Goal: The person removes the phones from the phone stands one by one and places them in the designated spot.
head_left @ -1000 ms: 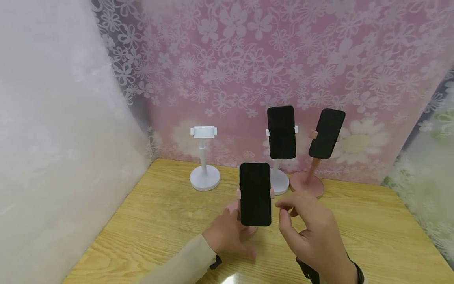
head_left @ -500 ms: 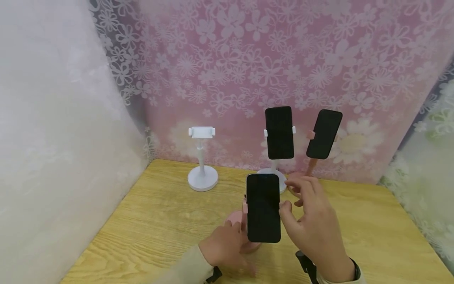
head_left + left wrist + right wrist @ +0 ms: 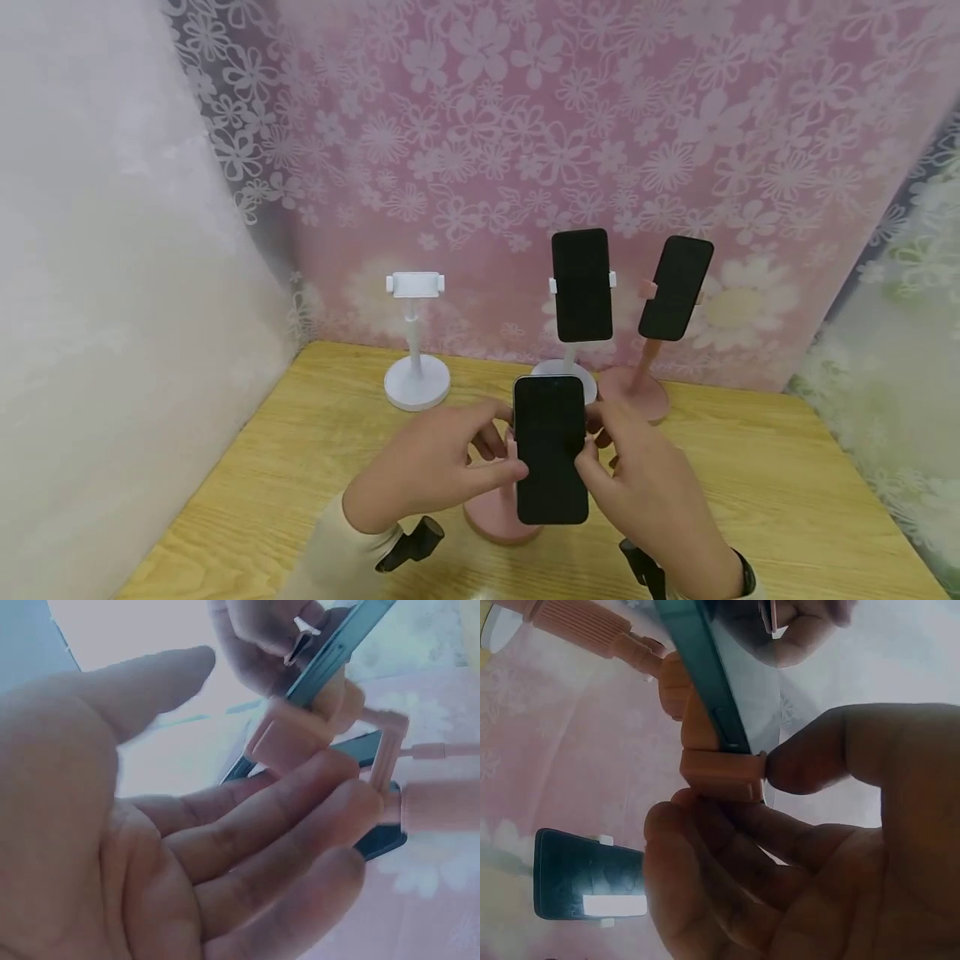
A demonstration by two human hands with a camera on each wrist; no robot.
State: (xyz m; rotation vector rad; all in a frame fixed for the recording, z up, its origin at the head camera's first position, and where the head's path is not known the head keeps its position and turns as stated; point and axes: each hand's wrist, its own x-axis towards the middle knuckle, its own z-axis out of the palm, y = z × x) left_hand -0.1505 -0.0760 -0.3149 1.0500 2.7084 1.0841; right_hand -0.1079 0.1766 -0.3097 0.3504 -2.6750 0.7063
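Note:
A smartphone (image 3: 551, 450) with a dark screen sits upright in the clamp of a pink phone stand (image 3: 498, 517) near the table's front. My right hand (image 3: 648, 475) pinches the right clamp jaw, thumb at its outer lip and fingers beneath, as the right wrist view shows on the pink clamp (image 3: 724, 776). From the other side comes my left hand (image 3: 435, 458). In the left wrist view its fingers lie loosely against the clamp (image 3: 289, 739) and the bracket behind the phone, with the thumb stretched out apart from them.
At the back left a white phone stand (image 3: 416, 383) holds no phone. Farther right, a white-clamped phone (image 3: 582, 285) and a tilted phone (image 3: 677, 287) on a pink stand are set near the flowered pink backdrop (image 3: 525, 150). Under everything is a wooden table (image 3: 750, 483).
My left hand has come up from the pink stand's base to the clamp's left side. The right hand has closed in on the clamp's right side. The phone has shifted lower and nearer.

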